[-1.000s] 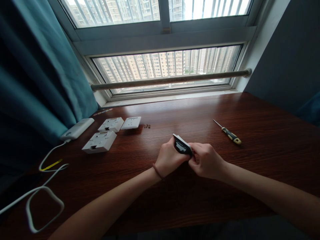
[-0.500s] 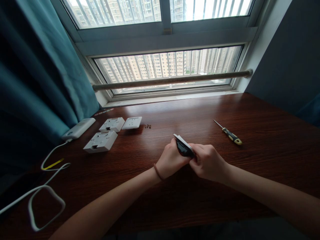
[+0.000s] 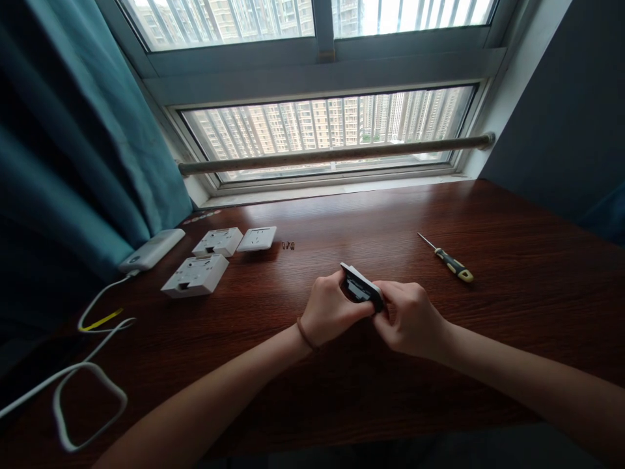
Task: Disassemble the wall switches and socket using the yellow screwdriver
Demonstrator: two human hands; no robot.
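Above the brown table, my left hand (image 3: 332, 309) grips a wall socket panel (image 3: 361, 286) by its left side, thumb along the near edge. The panel is tilted, its black back toward me and a white front plate at the far edge. My right hand (image 3: 407, 319) pinches the panel's right corner between thumb and fingers; the fingertips are partly hidden. Beyond my left hand lie several small screws (image 3: 288, 245), beside a white socket panel (image 3: 257, 238) resting face up. To the right lies a screwdriver (image 3: 454, 265) with a black and cream handle.
Two white mounting boxes (image 3: 195, 277) sit at the left of the table (image 3: 312, 391). Behind them a white power strip or adapter (image 3: 152, 251) lies by the blue curtain (image 3: 131, 163), its white cable (image 3: 90, 368) looping forward past a yellow strip (image 3: 102, 320). A window and rail border the back.
Both hands stay on the socket panel. It has tilted slightly, and the right fingers have shifted a little at its corner. The items on the table have not moved.
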